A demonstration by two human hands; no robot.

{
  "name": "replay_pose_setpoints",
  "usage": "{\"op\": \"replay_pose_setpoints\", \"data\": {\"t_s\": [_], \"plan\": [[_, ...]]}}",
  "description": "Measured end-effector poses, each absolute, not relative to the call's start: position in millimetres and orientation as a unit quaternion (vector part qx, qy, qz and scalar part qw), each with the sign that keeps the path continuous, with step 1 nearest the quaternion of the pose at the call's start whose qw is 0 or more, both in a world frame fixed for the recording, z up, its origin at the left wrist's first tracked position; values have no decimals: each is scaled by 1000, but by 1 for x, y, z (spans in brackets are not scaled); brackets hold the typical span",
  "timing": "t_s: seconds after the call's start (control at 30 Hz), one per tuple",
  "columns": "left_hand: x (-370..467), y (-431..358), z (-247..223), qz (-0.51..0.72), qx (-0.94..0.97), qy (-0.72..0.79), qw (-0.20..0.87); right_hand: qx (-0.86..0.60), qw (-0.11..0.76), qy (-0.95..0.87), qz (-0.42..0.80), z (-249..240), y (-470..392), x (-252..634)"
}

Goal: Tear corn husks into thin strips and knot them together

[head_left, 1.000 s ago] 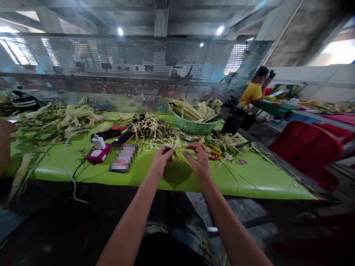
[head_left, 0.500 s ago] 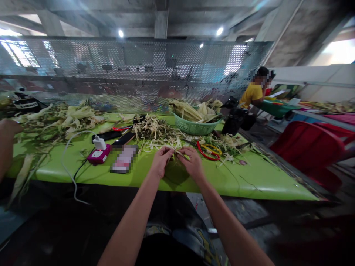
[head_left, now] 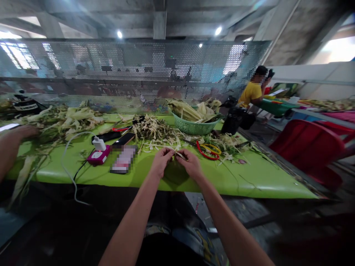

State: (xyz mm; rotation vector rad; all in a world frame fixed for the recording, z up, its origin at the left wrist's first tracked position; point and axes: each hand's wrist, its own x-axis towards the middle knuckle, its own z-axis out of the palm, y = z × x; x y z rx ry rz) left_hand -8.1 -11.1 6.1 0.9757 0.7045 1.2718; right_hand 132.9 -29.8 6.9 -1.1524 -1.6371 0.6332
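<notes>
My left hand [head_left: 163, 161] and my right hand [head_left: 189, 162] meet above the green table [head_left: 222, 181], fingertips close together. Both pinch a pale strip of dry husk [head_left: 175, 150], small and partly hidden by the fingers. Just beyond them lies a heap of short, pale twisted husk pieces [head_left: 154, 128], with loose strips scattered at its near edge. Scissors with red and yellow handles [head_left: 208, 149] rest to the right of my right hand. A phone [head_left: 124, 159] lies left of my left hand.
A green basket [head_left: 194, 127] holds long dry husks. More husks [head_left: 74, 116] pile at the left, near another person's hand [head_left: 23, 133]. A purple power adapter [head_left: 98, 155] trails a white cable. A person in yellow [head_left: 249, 94] sits at the right, behind red chairs [head_left: 307, 144].
My hands stay nearly in place, fingers shifting slightly on the strip. The other person's hand at the left has moved right, toward the husks.
</notes>
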Motion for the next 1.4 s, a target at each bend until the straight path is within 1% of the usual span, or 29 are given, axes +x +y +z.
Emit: {"op": "replay_pose_setpoints", "data": {"t_s": [0.13, 0.3, 0.43, 0.6, 0.83, 1.1, 1.17, 1.23, 1.33, 1.4], "plan": [[-7, -11, 5, 554, 435, 302, 642, -474, 479, -691, 261, 8, -29, 132], [-6, -13, 8, 558, 456, 328, 611, -475, 480, -686, 271, 10, -31, 131], [-8, -13, 10, 556, 463, 334, 604, -468, 512, -660, 290, 11, -32, 132], [-7, -11, 7, 549, 493, 303, 603, -470, 548, -612, 323, 12, -33, 136], [-10, -13, 9, 523, 458, 299, 653, -494, 556, -574, 342, 11, -32, 139], [-14, -12, 27, 499, 361, 305, 727, -506, 512, -613, 325, 12, -31, 145], [-13, -10, 29, 498, 339, 305, 737, -521, 499, -623, 302, 11, -31, 146], [-11, -8, 27, 507, 318, 301, 743, -543, 491, -637, 241, 12, -31, 146], [-9, -4, 21, 526, 290, 294, 744, -540, 508, -668, 65, 17, -35, 143], [-8, -2, 15, 539, 287, 288, 738, -512, 498, -699, -26, 19, -38, 139]]}}
